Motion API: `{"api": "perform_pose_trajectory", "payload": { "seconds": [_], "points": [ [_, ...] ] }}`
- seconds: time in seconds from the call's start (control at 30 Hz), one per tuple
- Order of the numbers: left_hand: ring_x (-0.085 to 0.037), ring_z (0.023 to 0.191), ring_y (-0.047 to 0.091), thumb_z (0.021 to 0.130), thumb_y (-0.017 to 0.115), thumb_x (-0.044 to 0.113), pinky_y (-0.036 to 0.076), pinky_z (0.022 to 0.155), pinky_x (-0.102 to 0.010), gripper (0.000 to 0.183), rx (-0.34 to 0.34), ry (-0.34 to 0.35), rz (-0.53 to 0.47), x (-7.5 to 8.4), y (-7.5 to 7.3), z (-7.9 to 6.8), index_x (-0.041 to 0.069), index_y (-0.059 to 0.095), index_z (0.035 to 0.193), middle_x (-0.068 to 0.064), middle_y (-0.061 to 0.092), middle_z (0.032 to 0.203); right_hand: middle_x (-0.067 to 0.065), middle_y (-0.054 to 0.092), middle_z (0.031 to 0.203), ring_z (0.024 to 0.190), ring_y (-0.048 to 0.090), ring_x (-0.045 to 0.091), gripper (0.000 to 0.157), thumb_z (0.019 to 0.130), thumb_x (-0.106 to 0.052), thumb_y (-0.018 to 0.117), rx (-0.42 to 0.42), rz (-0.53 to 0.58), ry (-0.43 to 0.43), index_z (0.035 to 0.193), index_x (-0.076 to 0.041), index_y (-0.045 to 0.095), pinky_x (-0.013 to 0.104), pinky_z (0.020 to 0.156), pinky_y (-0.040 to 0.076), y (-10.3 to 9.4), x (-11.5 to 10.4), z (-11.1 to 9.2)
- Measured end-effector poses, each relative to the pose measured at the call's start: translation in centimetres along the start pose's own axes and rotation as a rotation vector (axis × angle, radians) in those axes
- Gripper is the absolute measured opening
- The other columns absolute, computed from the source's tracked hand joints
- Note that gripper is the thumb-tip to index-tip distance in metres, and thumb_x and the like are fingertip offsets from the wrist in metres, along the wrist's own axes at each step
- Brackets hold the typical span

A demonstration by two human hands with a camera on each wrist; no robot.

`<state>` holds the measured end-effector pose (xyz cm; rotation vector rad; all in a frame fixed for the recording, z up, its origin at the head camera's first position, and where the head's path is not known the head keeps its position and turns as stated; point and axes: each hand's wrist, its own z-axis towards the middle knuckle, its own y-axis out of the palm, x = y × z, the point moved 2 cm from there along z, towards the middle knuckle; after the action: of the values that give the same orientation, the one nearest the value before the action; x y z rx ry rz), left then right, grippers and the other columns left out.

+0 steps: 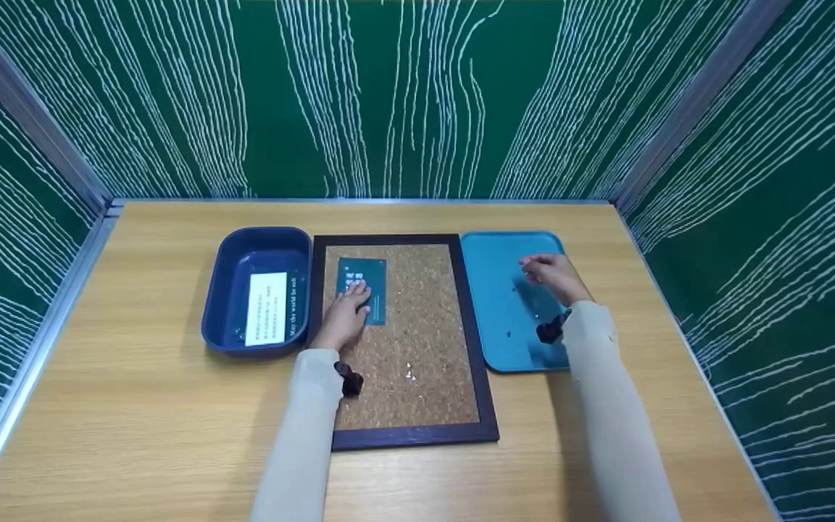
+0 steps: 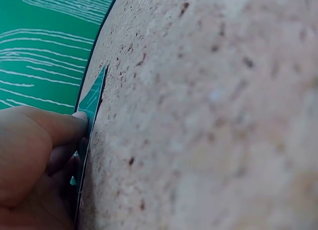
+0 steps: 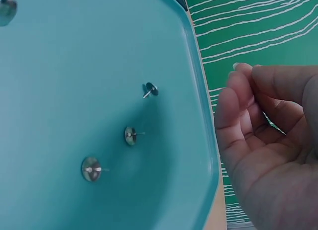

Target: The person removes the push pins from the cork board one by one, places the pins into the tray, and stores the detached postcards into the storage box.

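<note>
My left hand [image 1: 346, 315] lies over a dark green card [image 1: 379, 293] with white lettering, at the upper left of a framed corkboard [image 1: 428, 319]. In the left wrist view, the thumb [image 2: 64, 126] presses on the card [image 2: 94, 98] against the cork. My right hand [image 1: 554, 277] hovers over the blue tray [image 1: 493, 254]. Its fingers are bent and the thumb meets the forefinger in the right wrist view; I cannot tell if something small is between them. Metal thumbtacks [image 3: 92, 169] lie in the tray beside that hand.
Left of the corkboard stands a dark blue tub [image 1: 219, 290] containing a white card [image 1: 267, 308] and a dark green strip with white lettering. Small shiny bits [image 1: 410, 373] show on the lower cork. Green panels with white lines wall in the wooden table [image 1: 149, 406].
</note>
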<state>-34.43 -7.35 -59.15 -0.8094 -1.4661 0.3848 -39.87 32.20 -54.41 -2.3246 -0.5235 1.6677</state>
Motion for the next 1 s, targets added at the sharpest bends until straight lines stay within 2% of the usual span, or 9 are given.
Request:
{"api": "perform_pose_trajectory", "payload": {
  "seconds": [0.2,0.43,0.73,1.0],
  "points": [
    [-0.029,0.148,0.020,0.100,0.047,0.010,0.011,0.123,-0.042,0.044,-0.001,0.015,0.005,0.0,-0.1,0.0,-0.001,0.042,0.142,-0.012,0.030,0.156,0.024,0.053,0.131,0.115,0.056,0.031,0.043,0.101,-0.027,0.048,-0.006,0.034,-0.035,0.132,0.004,0.052,0.045,0.107,0.045,0.3,-0.4,0.1],
    [-0.032,0.147,0.021,0.099,0.048,0.008,0.012,0.122,-0.047,0.044,0.005,0.041,0.026,0.0,-0.1,0.0,-0.003,0.042,0.141,-0.016,0.032,0.154,0.023,0.058,0.124,0.103,0.065,0.021,0.050,0.099,-0.029,0.054,-0.015,0.096,-0.048,0.133,0.007,0.050,0.046,0.104,0.047,0.8,-0.8,0.3],
    [-0.030,0.147,0.021,0.100,0.047,0.010,0.012,0.123,-0.045,0.044,0.001,0.020,0.039,0.0,0.0,0.1,-0.002,0.042,0.142,-0.014,0.031,0.155,0.027,0.052,0.133,0.117,0.059,0.031,0.050,0.099,-0.029,0.052,-0.036,0.142,-0.035,0.136,0.004,0.047,0.044,0.105,0.046,1.7,-1.5,0.6],
    [-0.031,0.147,0.022,0.099,0.048,0.010,0.013,0.123,-0.045,0.044,0.007,0.033,0.032,0.0,-0.1,0.2,-0.002,0.043,0.141,-0.015,0.032,0.154,0.025,0.052,0.134,0.121,0.057,0.033,0.049,0.099,-0.028,0.053,-0.060,0.159,-0.003,0.136,0.003,0.047,0.042,0.105,0.047,3.1,-2.6,1.0]
  ]
}}
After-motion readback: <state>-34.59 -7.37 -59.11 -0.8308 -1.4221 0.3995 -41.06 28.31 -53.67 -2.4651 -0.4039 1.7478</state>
